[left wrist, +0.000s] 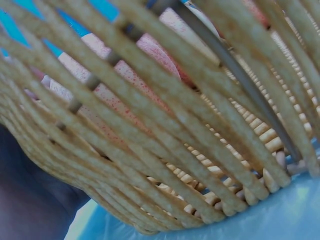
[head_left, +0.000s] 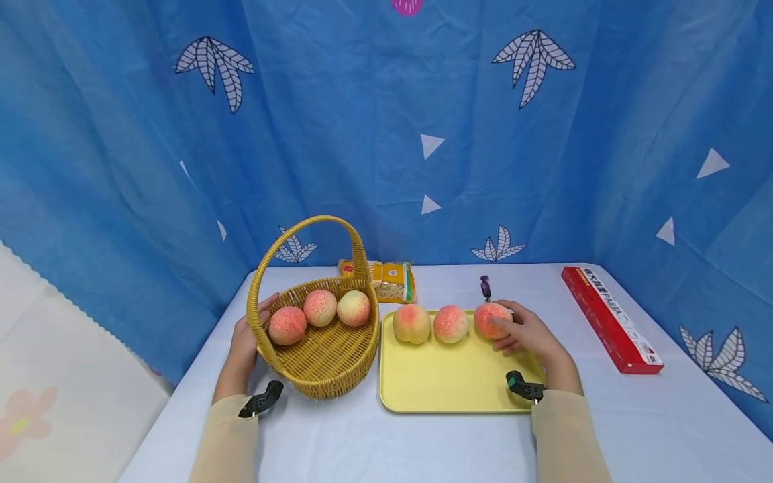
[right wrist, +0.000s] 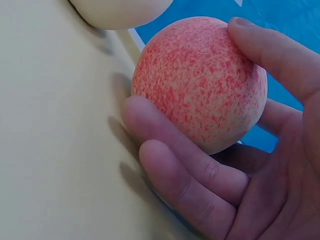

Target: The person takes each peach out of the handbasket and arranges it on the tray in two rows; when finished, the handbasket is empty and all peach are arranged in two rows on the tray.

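Note:
On the left stands a wicker basket (head_left: 329, 386) with a tall arched handle and three peaches (head_left: 320, 308) inside. My left hand (head_left: 243, 345) holds it by its left side, the fingertips at the rim and partly hidden by the handle. Through the weave, the left wrist view shows speckled peach skin. Near the back edge of a yellow tray (head_left: 447, 389) are three more peaches in a row. My right hand (head_left: 531, 335) grips the rightmost peach (right wrist: 200, 85), thumb on one side and fingers curled round the other, close over the tray.
A yellow pasta bag (head_left: 395, 282) lies behind the basket and tray. Behind the tray is a small purple-wrapped item (head_left: 486, 287). A long red pasta box (head_left: 610, 322) lies at the right. Blue curtain (head_left: 386, 134) hangs along the back of the white-covered table.

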The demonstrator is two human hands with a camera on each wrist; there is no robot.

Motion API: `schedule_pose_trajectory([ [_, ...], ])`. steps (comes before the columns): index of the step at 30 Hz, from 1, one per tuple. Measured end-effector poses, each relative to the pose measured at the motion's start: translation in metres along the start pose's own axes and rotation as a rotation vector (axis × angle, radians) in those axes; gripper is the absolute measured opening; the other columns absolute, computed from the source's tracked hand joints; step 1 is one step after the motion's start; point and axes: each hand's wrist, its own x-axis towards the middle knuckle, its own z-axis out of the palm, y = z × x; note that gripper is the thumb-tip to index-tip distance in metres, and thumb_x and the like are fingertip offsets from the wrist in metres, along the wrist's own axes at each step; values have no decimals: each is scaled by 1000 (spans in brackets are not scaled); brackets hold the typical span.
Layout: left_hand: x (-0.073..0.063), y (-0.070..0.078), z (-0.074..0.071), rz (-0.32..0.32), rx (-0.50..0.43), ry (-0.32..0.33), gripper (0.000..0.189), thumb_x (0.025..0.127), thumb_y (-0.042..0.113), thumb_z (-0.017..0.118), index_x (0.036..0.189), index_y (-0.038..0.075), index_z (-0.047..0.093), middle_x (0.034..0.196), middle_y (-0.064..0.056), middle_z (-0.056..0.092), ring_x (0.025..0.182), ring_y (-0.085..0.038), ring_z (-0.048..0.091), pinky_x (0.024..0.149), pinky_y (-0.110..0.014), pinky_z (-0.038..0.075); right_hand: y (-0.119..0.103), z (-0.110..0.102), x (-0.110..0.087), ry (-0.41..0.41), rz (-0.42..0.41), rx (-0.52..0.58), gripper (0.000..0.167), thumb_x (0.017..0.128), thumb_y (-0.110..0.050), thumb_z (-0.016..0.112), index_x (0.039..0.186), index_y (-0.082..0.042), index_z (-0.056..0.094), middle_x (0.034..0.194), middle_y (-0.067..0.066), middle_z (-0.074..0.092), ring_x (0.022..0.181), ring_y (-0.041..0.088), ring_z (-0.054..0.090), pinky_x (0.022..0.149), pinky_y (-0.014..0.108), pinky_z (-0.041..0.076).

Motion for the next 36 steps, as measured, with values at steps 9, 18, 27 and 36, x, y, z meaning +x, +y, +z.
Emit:
schedule_pose_trajectory([
  [9,0,1,1,-1,-12,-6,47,108,36,39,153,22,42,162,-4,36,152,-22,26,125,-49,20,1,-2,0,6,3,6,80,96,-57,56,157,-15,27,130,25,56,79,23,73,73,33,62],
  [18,-2,-1,1,25,-17,17,51,107,38,41,153,18,42,156,-7,43,138,-8,39,110,-20,35,0,-3,-2,43,-20,9,74,96,-54,58,157,-23,30,143,23,46,78,23,68,72,31,61],
  [27,-4,-1,2,71,-43,16,52,107,36,42,152,9,42,152,-11,45,126,1,44,96,-9,39,-2,-5,-5,49,-18,-23,75,94,-45,66,157,-22,32,145,22,43,75,22,65,71,29,59],
  [36,-4,-1,2,60,-49,18,50,108,32,40,152,8,42,150,-13,45,125,0,44,96,-9,39,-1,-5,-6,38,-6,-54,75,93,-38,70,155,-18,32,137,24,47,72,21,66,70,29,59],
])
